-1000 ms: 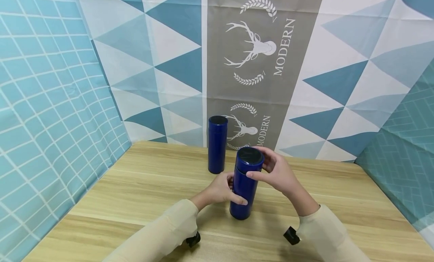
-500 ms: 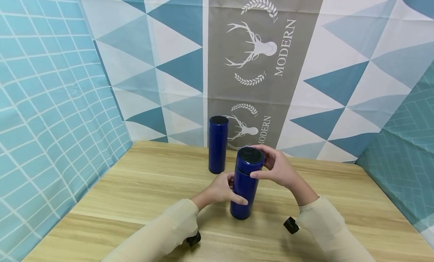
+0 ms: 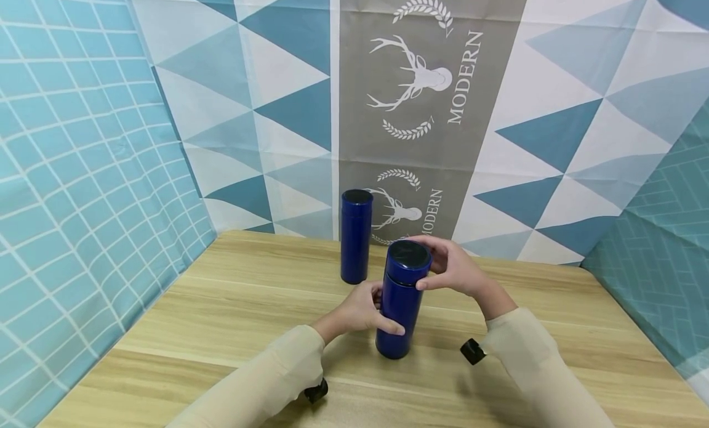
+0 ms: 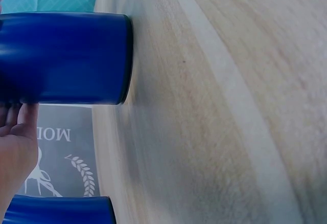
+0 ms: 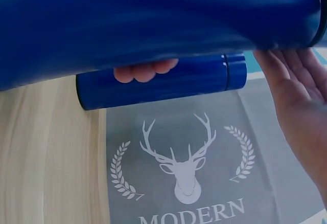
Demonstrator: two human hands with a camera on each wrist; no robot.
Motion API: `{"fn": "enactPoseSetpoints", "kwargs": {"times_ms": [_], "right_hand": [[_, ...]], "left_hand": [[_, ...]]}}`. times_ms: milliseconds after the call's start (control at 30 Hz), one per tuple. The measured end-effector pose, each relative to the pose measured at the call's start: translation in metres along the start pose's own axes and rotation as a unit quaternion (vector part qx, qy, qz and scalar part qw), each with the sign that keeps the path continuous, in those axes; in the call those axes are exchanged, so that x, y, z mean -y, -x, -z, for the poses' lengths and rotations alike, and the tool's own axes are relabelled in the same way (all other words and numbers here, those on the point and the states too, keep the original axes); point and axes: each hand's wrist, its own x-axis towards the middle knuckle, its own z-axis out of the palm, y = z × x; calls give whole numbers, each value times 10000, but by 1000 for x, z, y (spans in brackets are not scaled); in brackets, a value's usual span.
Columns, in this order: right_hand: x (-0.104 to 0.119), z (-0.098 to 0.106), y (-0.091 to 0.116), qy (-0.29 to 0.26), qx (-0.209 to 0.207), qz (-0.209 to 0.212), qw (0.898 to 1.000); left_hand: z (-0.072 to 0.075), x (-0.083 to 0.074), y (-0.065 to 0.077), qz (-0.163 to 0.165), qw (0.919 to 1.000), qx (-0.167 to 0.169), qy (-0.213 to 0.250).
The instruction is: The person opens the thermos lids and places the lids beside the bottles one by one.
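Gripping blue bottle, left hand low, right hand at lid.

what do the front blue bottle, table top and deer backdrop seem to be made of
Front blue bottle: likely coated metal, perhaps plastic; smooth sheen with pale highlights.
Table top: wood or wood-look laminate, satin; pale streaked grain.
Deer backdrop: thin fabric or plastic sheet, matte-looking; fold creases show.

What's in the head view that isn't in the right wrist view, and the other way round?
Only the head view shows the cream sleeves and the black bottle tops. Only the right wrist view shows three fingertips of the left hand behind the held bottle. Both show that bottle, the far bottle, the right hand, a deer and the table.
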Motion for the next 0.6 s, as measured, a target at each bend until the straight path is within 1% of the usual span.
{"fn": "enactPoseSetpoints", "kwargs": {"times_ms": [167, 267, 600], "right_hand": [[-4, 8, -4, -350, 432, -141, 9984], [-6, 10, -5, -470, 605, -125, 9970], [-11, 11, -7, -671, 910, 32, 9936]], "left_hand": [[0, -1, 1, 42, 10000, -5, -11], [0, -2, 2, 41, 10000, -6, 6], [-1, -2, 1, -47, 10000, 4, 83]]}}
